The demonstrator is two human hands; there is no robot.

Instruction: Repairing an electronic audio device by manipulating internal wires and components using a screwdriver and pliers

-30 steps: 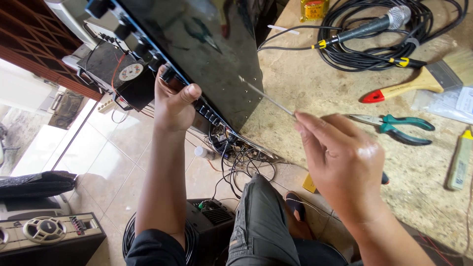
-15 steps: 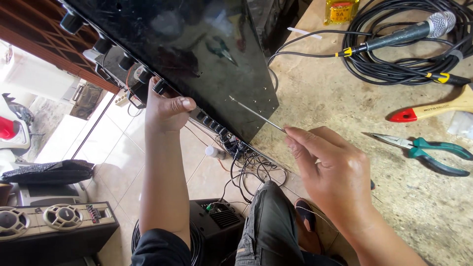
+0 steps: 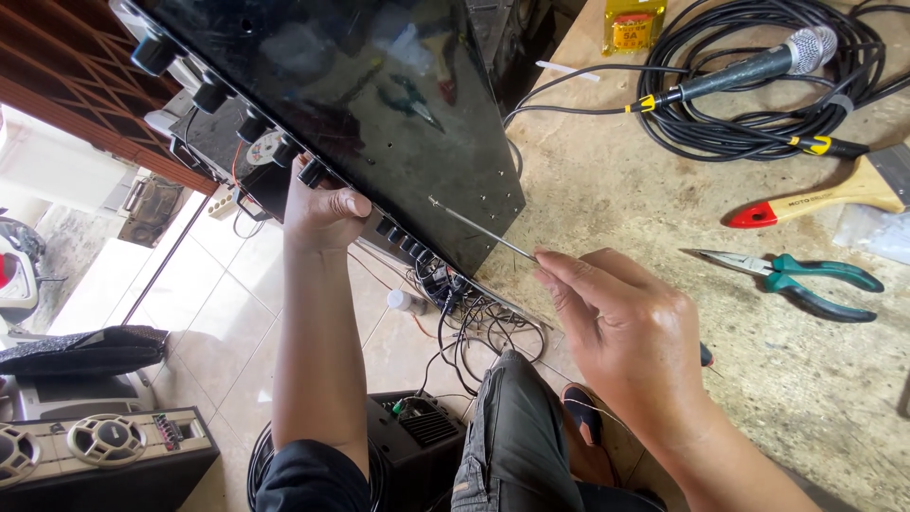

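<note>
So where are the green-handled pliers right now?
In the head view the green-handled pliers lie on the workbench at far right, beyond the right hand, just below the red-tipped wooden-handled tool.

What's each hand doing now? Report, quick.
Left hand: closed on the front edge of the black amplifier.
Right hand: fingers pinched on a thin screwdriver, tip at the amplifier's top.
</note>
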